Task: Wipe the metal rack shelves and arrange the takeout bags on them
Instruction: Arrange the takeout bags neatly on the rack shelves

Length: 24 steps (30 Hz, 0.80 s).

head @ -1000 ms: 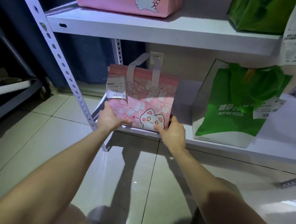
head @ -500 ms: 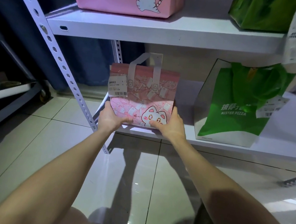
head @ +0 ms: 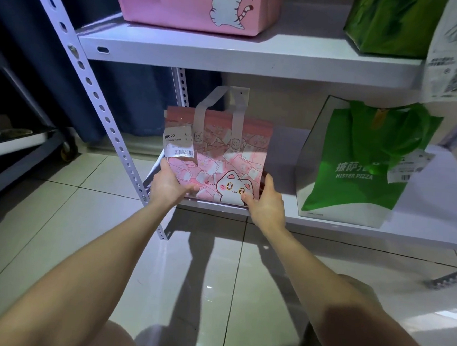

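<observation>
From the head camera: both arms reach for the lower white metal rack shelf point(head: 326, 223). The left hand point(head: 169, 186) clamps the lower left corner of the pink cat-print takeout bag with grey handles point(head: 224, 159), thumb on its front face. The right hand point(head: 267, 204) grips the lower right corner the same way, fingers curled behind. The bag stands upright at the shelf's front edge, near its left end; whether its base fully rests there is hard to say. A green and white pizza takeout bag point(head: 356, 164) stands well apart towards the right end. On the upper white shelf point(head: 229, 55) sit a pink cat box-shaped bag point(head: 194, 7) and a dark green bag point(head: 391, 22).
</observation>
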Tool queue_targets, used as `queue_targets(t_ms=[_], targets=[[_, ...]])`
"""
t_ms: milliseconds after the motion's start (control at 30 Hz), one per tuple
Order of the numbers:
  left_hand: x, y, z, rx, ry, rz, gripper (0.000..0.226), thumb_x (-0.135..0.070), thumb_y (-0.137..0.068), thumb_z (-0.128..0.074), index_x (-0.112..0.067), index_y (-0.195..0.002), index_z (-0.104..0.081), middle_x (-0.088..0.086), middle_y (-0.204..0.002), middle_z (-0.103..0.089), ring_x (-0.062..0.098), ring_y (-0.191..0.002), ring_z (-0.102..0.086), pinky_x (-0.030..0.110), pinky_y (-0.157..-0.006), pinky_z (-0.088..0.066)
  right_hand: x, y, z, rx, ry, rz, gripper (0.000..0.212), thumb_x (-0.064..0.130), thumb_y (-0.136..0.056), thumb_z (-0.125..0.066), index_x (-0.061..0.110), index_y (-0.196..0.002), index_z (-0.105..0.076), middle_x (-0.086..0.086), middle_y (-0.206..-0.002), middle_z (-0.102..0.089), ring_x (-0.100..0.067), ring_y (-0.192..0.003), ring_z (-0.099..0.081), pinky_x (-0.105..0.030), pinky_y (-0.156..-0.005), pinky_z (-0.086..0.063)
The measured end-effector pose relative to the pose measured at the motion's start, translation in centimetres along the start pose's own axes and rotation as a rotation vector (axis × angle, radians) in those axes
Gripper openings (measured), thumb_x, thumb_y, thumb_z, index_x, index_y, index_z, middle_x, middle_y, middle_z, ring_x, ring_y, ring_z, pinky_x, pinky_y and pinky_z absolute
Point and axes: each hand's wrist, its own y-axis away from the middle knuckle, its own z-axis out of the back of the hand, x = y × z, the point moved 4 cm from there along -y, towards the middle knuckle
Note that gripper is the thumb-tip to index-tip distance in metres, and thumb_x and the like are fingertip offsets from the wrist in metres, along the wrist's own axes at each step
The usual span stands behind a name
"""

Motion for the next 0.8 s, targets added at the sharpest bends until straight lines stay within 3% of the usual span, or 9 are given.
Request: queue_targets(t_ms=[167, 267, 500, 600, 633, 700, 733, 800], targets=[[-0.1, 0.2, 0.5, 0.062, -0.002, -0.002, 0.102, -0.04, -0.065, -0.105, -0.018, -0.14, -0.038, 0.006, -0.138, -0.069, 0.034, -0.125, -0.067, 0.047, -0.095, -0.057, -0.2, 0.1, 0.6, 0.046, -0.011, -0.004, 0.083, 0.042, -0.088, -0.082, 0.027, -0.153, -0.032, 0.004, -0.137, -0.067, -0.024, -0.12, -0.068, -0.052, -0.098, -0.058], [0.3, 0.4, 1.3, 0.111, -0.113, 0.011, 0.101, -0.046, -0.069, -0.102, -0.013, -0.142, -0.042, 0.009, -0.14, -0.067, 0.036, -0.126, -0.066, 0.05, -0.1, -0.058, -0.7, 0.5, 1.3, 0.023, -0.005, 0.029, 0.088, 0.042, -0.087, -0.084, 0.023, -0.156, -0.034, 0.002, -0.138, -0.065, -0.022, -0.122, -0.065, -0.043, -0.099, -0.056], [-0.1, 2.0, 2.5, 0.225, -0.391, -0.033, 0.072, -0.04, -0.082, -0.093, -0.015, -0.14, -0.058, 0.01, -0.133, -0.071, 0.032, -0.112, -0.069, 0.046, -0.097, -0.061, -2.3, 1.7, 3.4, 0.065, 0.085, 0.108, 0.074, 0.046, -0.092, -0.075, 0.02, -0.153, -0.043, -0.001, -0.145, -0.062, -0.024, -0.128, -0.061, -0.04, -0.104, -0.052], [-0.7, 3.3, 1.9, 0.316, -0.525, -0.098, 0.061, -0.044, -0.095, -0.081, -0.021, -0.148, -0.061, 0.009, -0.139, -0.068, 0.033, -0.124, -0.067, 0.043, -0.101, -0.06, -3.1, 1.9, 4.2, 0.103, 0.133, 0.108, 0.071, 0.047, -0.093, -0.073, 0.018, -0.151, -0.045, -0.004, -0.143, -0.064, -0.025, -0.126, -0.063, -0.04, -0.104, -0.053], [-0.4, 3.6, 1.9, 0.336, -0.537, -0.07, 0.056, -0.047, -0.096, -0.078, -0.025, -0.145, -0.061, 0.006, -0.135, -0.068, 0.031, -0.117, -0.069, 0.041, -0.093, -0.063, -3.4, 1.9, 4.4, 0.119, 0.146, 0.104, 0.07, 0.048, -0.093, -0.073, 0.018, -0.151, -0.045, -0.004, -0.143, -0.064, -0.025, -0.126, -0.063, -0.041, -0.104, -0.053], [0.2, 4.3, 2.3, 0.335, -0.532, 0.016, 0.047, -0.051, -0.096, -0.077, -0.019, -0.126, -0.061, 0.0, -0.114, -0.067, 0.022, -0.086, -0.069, 0.034, -0.066, -0.063, -3.7, 1.9, 4.6, 0.143, 0.175, 0.108, 0.069, 0.048, -0.092, -0.073, 0.018, -0.149, -0.047, -0.004, -0.143, -0.064, -0.025, -0.126, -0.064, -0.042, -0.105, -0.053], [0.5, 4.5, 2.5, 0.317, -0.53, 0.041, 0.045, -0.051, -0.096, -0.077, -0.016, -0.117, -0.061, -0.001, -0.107, -0.065, 0.02, -0.078, -0.067, 0.032, -0.061, -0.062, -3.7, 1.9, 4.7, 0.147, 0.185, 0.115, 0.069, 0.049, -0.092, -0.074, 0.018, -0.148, -0.047, -0.004, -0.142, -0.064, -0.025, -0.125, -0.064, -0.042, -0.104, -0.054], [0.6, 4.7, 3.0, 0.267, -0.516, 0.022, 0.042, -0.048, -0.096, -0.078, -0.012, -0.114, -0.067, 0.0, -0.103, -0.068, 0.019, -0.077, -0.067, 0.034, -0.068, -0.064, -3.5, 1.7, 4.9, 0.135, 0.198, 0.129, 0.075, 0.051, -0.09, -0.075, 0.018, -0.15, -0.045, -0.006, -0.143, -0.064, -0.026, -0.125, -0.064, -0.042, -0.103, -0.054]])
